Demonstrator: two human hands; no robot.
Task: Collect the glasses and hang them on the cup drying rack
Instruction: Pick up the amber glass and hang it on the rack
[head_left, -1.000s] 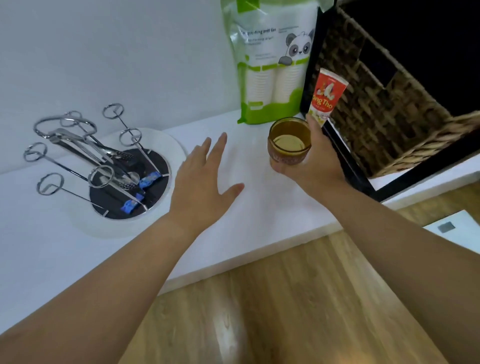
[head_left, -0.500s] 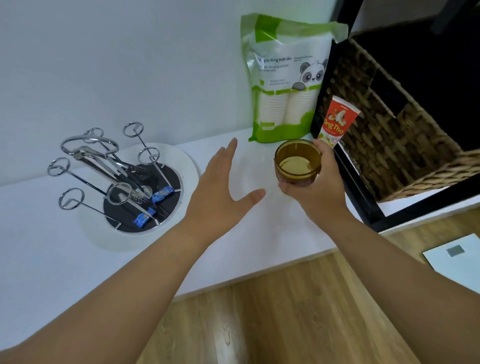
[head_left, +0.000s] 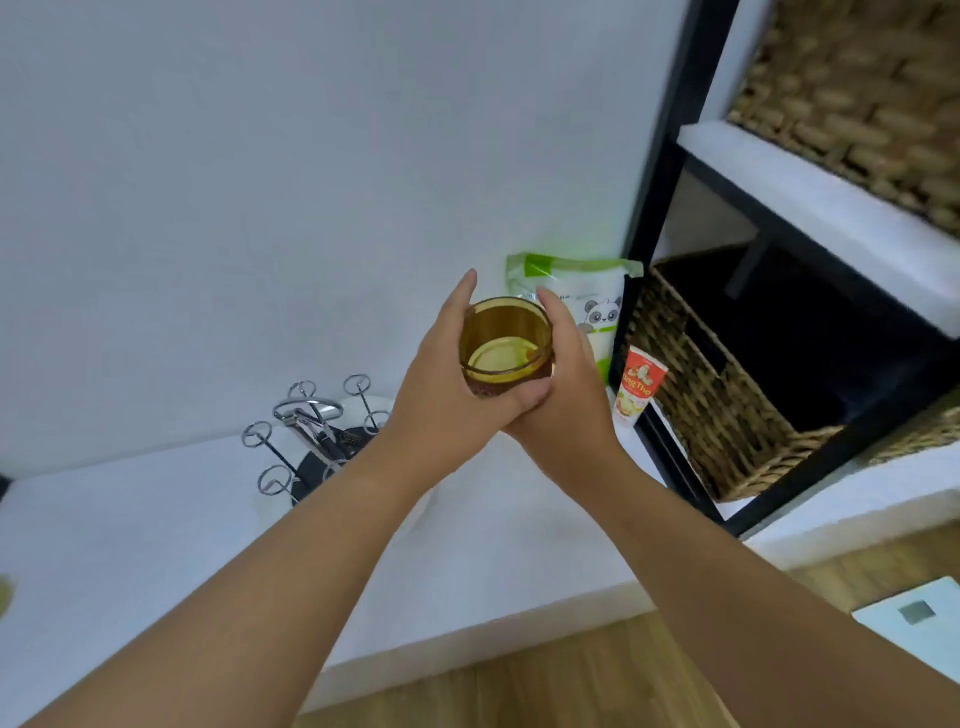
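An amber glass is held upright in the air above the white counter, its mouth facing me. My left hand cups its left side and base, and my right hand wraps its right side. The two hands meet under the glass. The chrome cup drying rack, with ringed prongs on a black disc and white round tray, stands on the counter below and left of the hands. My left forearm hides its right part. No glass hangs on the prongs I can see.
A green and white panda bag leans on the wall behind the glass. A red tube stands beside a black shelf frame holding wicker baskets. A white scale lies on the wooden floor at right.
The glass has risen off the counter level toward me. My left hand, open before, has closed onto the glass beside the right hand. The view has tilted upward.
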